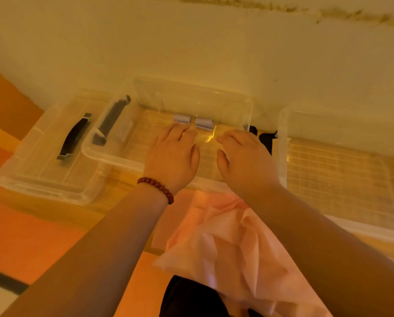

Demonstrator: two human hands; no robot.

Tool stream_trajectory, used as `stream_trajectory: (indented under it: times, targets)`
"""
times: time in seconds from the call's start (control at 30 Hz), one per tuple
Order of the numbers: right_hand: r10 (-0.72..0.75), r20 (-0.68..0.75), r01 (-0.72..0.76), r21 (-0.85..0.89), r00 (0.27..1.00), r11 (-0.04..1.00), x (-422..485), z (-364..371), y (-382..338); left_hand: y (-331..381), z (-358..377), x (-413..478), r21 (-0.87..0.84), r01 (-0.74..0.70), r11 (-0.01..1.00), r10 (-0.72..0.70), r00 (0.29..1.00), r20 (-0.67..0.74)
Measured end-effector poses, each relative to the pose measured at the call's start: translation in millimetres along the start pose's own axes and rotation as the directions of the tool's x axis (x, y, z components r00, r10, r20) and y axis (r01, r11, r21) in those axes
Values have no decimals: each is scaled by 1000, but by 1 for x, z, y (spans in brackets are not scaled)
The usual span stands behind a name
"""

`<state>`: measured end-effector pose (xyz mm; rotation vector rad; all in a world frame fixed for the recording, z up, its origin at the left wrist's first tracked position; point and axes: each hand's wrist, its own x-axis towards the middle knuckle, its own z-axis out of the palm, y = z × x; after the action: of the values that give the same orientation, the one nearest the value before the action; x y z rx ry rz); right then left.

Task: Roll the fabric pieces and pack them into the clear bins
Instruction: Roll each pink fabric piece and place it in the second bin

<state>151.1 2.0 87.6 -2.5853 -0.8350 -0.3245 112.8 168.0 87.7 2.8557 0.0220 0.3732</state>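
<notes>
Two small pale grey fabric rolls (181,118) (204,123) lie side by side against the far wall inside the middle clear bin (113,157). My left hand (172,154), with a red bead bracelet at the wrist, reaches into the bin and its straight fingertips touch the left roll. To its right, my right hand (244,156) rests flat on the bin floor, just short of the right roll and holding nothing. A crumpled heap of pink fabric (225,248) lies in front of the bin, below my forearms.
A clear lid with a black handle (73,138) lies at the left. Another clear bin (340,177) stands at the right, holding nothing I can see. The bins sit against a pale wall on an orange surface. A dark handle (113,120) hangs on the middle bin's left end.
</notes>
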Motion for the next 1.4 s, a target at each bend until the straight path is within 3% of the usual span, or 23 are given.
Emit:
stream_trajectory:
  times: [0.3,0.43,0.57,0.93,1.23,1.4]
  targets:
    - [14,-86,-13,14,996,1000,-93,-21,28,67,25,-57,-48,-99,994,93,989,-118]
    - [5,-80,-9,-51,997,999,-126,-14,34,84,40,-79,-32,-118,992,115,989,-90]
    - [14,-112,-31,-147,994,989,-148,-4,38,90,55,-94,33,-115,993,118,991,-69]
    - [-63,-262,-26,-322,963,946,-159,21,44,80,91,-105,183,-151,971,189,960,-207]
    - [-12,-278,-69,-281,961,957,-187,22,36,74,78,-128,122,-178,976,199,962,-188]
    - [15,-264,-92,-281,964,955,-212,25,33,78,80,-152,90,-158,983,166,983,-83]
